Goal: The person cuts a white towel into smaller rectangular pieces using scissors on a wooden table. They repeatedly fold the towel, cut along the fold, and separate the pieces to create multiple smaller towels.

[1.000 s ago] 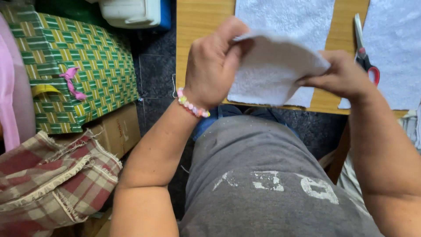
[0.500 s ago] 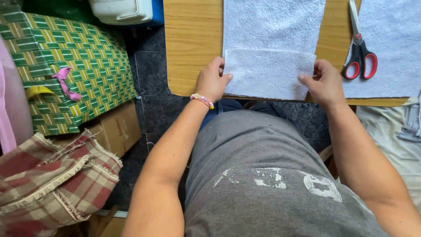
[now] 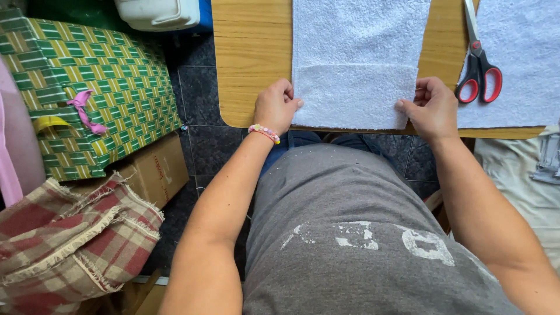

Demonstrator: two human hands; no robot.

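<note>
Head view: a second ago both hands held the white towel up in the air. Now it lies flat on the wooden table, near edge folded over. The left hand pinches the fold at 9 o'clock, the right hand at 3 o'clock. Red scissors lie at 3 o'clock, apart. The fold looks made.

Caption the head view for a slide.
Left hand and right hand press a folded white towel on a wooden table.
</note>
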